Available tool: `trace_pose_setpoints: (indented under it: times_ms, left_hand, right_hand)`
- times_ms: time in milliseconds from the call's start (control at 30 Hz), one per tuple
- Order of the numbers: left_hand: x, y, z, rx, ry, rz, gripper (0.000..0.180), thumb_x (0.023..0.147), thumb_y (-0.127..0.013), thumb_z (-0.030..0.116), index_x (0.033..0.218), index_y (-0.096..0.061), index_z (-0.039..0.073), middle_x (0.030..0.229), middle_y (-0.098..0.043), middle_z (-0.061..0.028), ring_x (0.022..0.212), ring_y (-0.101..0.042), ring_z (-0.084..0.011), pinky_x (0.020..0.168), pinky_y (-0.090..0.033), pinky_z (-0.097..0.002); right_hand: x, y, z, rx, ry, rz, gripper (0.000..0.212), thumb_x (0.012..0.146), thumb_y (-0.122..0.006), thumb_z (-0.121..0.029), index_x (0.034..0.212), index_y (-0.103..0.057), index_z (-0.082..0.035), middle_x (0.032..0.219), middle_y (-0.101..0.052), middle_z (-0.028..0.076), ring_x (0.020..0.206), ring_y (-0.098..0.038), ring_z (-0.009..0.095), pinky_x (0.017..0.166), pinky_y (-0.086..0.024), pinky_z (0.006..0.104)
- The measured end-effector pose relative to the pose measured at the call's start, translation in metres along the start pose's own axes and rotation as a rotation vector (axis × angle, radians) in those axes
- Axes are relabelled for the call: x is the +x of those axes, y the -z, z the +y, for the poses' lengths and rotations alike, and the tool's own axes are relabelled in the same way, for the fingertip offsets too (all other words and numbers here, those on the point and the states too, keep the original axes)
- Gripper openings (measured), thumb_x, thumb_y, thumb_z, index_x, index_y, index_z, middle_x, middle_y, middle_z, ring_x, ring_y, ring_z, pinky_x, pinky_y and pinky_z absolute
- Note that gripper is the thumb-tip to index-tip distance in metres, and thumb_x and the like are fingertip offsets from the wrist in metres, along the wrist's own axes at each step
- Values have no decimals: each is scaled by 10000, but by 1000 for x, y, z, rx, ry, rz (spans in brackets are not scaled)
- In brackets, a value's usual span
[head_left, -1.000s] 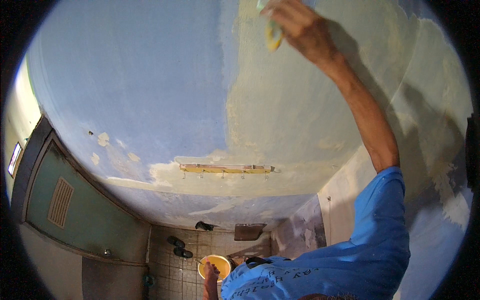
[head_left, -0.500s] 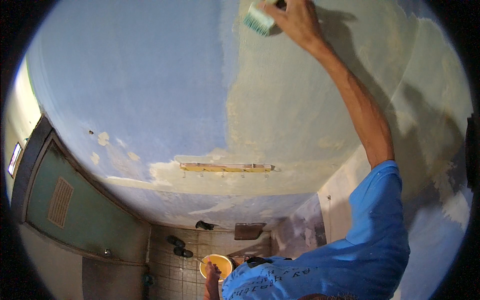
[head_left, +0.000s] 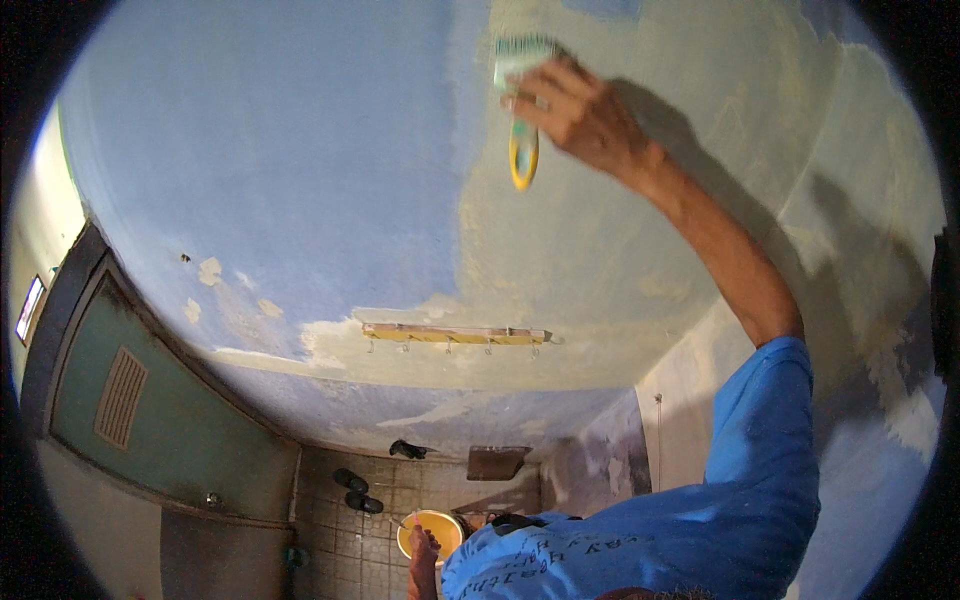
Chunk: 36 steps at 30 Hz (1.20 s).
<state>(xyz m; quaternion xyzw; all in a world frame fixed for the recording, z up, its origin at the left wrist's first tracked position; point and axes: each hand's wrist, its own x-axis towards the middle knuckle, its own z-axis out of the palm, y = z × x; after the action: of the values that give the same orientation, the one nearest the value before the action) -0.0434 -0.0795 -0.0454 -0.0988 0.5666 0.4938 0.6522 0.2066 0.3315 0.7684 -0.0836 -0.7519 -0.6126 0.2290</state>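
High on the wall, my right hand (head_left: 590,115) is closed around a wide paintbrush (head_left: 524,75). Its bristles point up against the wall, and its yellow-ended handle hangs below my fingers. The wall is blue on the left and a patchy pale greenish-beige around the brush. Low down, my left hand (head_left: 424,548) is closed at the near side of a round white-rimmed bucket (head_left: 458,522). An orange-yellow content shows inside it. The exact grip there is too small to make out.
A yellow hook rail (head_left: 455,333) is fixed to the wall below the brush. At the left is a green door (head_left: 160,400) with a vent. Dark slippers (head_left: 355,490) lie on the tiled floor (head_left: 340,545), and a brown board (head_left: 497,462) lies near the wall base.
My right hand has moved down and turned the brush, so the bristles now point up and the handle down. My left hand and the bucket have stayed almost still.
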Motion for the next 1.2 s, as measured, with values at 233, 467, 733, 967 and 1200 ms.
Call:
trace_pose_setpoints:
  times_ms: [233,467,733,967,1200]
  left_hand:
    - [-38,-16,8,48,-140,-24,455,938,-535,569,815,-507,132,580,-413,-3,463,-411,-172,431,-345,-343]
    - [-25,-3,3,-2,-118,-41,467,906,-598,621,864,-534,161,621,-447,-2,500,-445,-168,459,-387,-334]
    - [-13,-5,4,32,-41,33,459,899,-539,586,858,-544,128,624,-481,-16,504,-468,-211,477,-394,-395]
    - [-36,-19,14,-33,-8,77,360,949,-509,435,873,-517,83,603,-445,-27,464,-417,-173,451,-358,-340]
    - [-25,-32,30,114,-24,71,389,960,-466,428,739,-499,110,558,-413,-29,417,-367,-185,416,-319,-359]
  right_hand:
    - [-38,12,-89,535,-42,-181,169,864,-698,-132,1028,-710,-96,1042,-688,56,986,-648,199,842,-579,360]
    - [12,7,8,663,-674,-350,175,845,-735,-147,1020,-733,-129,1081,-696,52,996,-652,202,865,-570,319]
    - [70,24,116,256,-187,448,205,946,-630,-154,786,-624,-26,779,-651,91,668,-599,156,614,-527,291]
    - [-38,1,-57,54,-23,26,151,807,-682,-202,945,-667,-143,1064,-663,37,1033,-621,216,807,-565,383]
    - [-120,15,-165,671,-212,-232,66,831,-671,-77,887,-644,-55,932,-617,47,906,-611,188,726,-592,304]
